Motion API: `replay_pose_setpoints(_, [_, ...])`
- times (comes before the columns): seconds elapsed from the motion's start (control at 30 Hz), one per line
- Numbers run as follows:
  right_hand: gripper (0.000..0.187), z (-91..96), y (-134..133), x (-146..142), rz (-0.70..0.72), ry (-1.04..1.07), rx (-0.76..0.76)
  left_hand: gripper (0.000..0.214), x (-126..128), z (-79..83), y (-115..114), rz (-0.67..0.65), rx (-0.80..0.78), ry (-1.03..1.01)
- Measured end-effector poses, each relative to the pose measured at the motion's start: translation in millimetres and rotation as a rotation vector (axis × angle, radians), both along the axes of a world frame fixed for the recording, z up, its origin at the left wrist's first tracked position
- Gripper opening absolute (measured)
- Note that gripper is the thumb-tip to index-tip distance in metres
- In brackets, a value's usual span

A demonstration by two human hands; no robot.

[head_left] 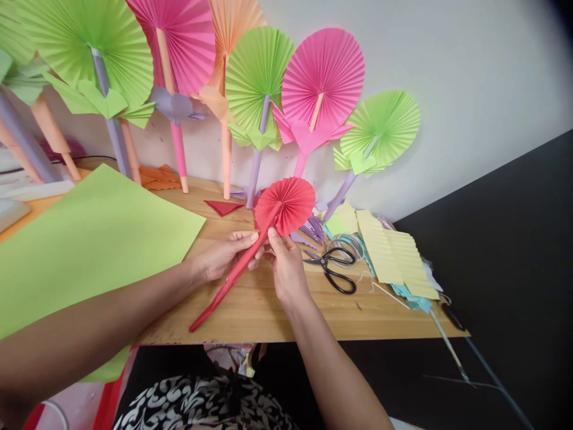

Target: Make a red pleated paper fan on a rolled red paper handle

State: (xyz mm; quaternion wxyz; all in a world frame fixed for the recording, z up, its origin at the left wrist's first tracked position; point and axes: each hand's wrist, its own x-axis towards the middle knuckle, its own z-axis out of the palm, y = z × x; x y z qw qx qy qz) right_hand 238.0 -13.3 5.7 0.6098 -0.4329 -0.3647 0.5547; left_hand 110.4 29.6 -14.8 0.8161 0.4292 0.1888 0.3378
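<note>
Between my hands is a red paper flower [293, 203], a round pleated disc on a long red rolled-paper stem [237, 270]. My left hand [230, 254] pinches the stem from the left, just below the disc, thumb on top. From the right, my right hand [286, 260] grips the upper stem with its thumb near the disc's lower edge. The stem slants down to the left, its far end near the table's front edge. Part of both hands' fingers is hidden behind the stem. A folded red paper triangle [222, 207] lies behind my left hand.
Black-handled scissors [333, 263] lie right of my hands, beside string [351, 245] and pleated yellow paper [396, 254]. A large green sheet [98, 239] covers the table's left side. Several finished paper flowers, including a pink one [331, 71], lean against the wall.
</note>
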Motion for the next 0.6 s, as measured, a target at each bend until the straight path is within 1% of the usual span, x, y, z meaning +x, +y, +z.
replay_pose_setpoints(0.1, [0.030, 1.9, -1.5, 1.4, 0.003, -0.029, 0.027, 0.044, -1.0, -4.6, -0.5, -0.058, 0.002, 0.093])
replay_pose_setpoints(0.17, [0.028, 1.5, -0.6, 4.5, -0.037, -0.064, 0.032, 0.052, -1.1, -6.4, -1.5, -0.075, 0.051, 0.163])
replay_pose_setpoints(0.3, [0.026, -0.5, 0.7, 9.4, -0.161, -0.175, 0.046, 0.049, 0.2, -6.9, -3.5, -0.034, 0.159, 0.223])
replay_pose_setpoints(0.37, [0.026, -0.8, -0.9, 8.6, -0.152, -0.171, 0.028, 0.049, 0.9, -6.7, -3.8, -0.030, 0.206, 0.248])
replay_pose_setpoints(0.5, [0.027, 2.0, -3.2, 7.1, -0.045, -0.030, -0.082, 0.054, 0.4, -6.1, -2.8, -0.085, 0.327, 0.302])
replay_pose_setpoints(0.53, [0.027, 4.2, -2.2, 8.6, -0.044, -0.011, -0.100, 0.054, -0.1, -5.7, -2.3, -0.093, 0.342, 0.314])
replay_pose_setpoints(0.6, [0.026, 11.5, 1.4, 15.1, -0.088, -0.017, -0.101, 0.053, -1.3, -4.5, -1.6, -0.083, 0.354, 0.348])
